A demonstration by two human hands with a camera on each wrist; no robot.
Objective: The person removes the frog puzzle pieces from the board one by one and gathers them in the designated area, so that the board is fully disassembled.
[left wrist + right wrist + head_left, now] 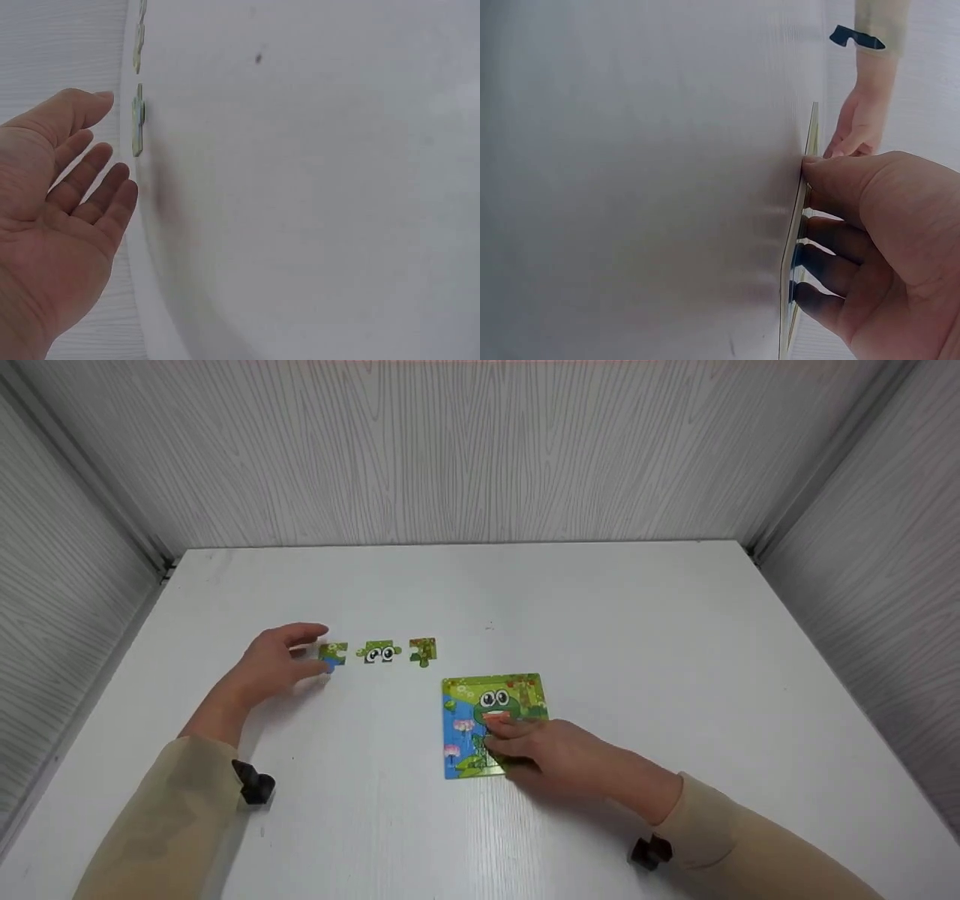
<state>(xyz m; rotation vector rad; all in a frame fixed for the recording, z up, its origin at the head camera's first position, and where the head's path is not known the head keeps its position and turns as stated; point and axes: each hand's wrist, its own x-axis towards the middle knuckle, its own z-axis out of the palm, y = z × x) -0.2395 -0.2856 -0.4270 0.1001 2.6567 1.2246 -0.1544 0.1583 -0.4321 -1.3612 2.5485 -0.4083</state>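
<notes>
A square frog jigsaw puzzle [457, 701] lies flat on the white table. My right hand [555, 750] rests on its right part, fingertips on the frog's mouth and body, covering the lower right corner. In the right wrist view the thumb [829, 171] touches near the puzzle's edge [786, 277], and the other fingertips meet its top. My left hand [277, 660] reaches beside the leftmost loose puzzle piece [334, 651], green and blue, with thumb and fingers spread around it. Nothing lies in the left palm [60, 262] in its wrist view.
Two more loose pieces lie in a row to the right of the leftmost one: one with the frog's eyes [379, 652] and a green one [424, 649]. Grey wood-grain panels [465, 457] wall the white table [637, 607] at the back and both sides.
</notes>
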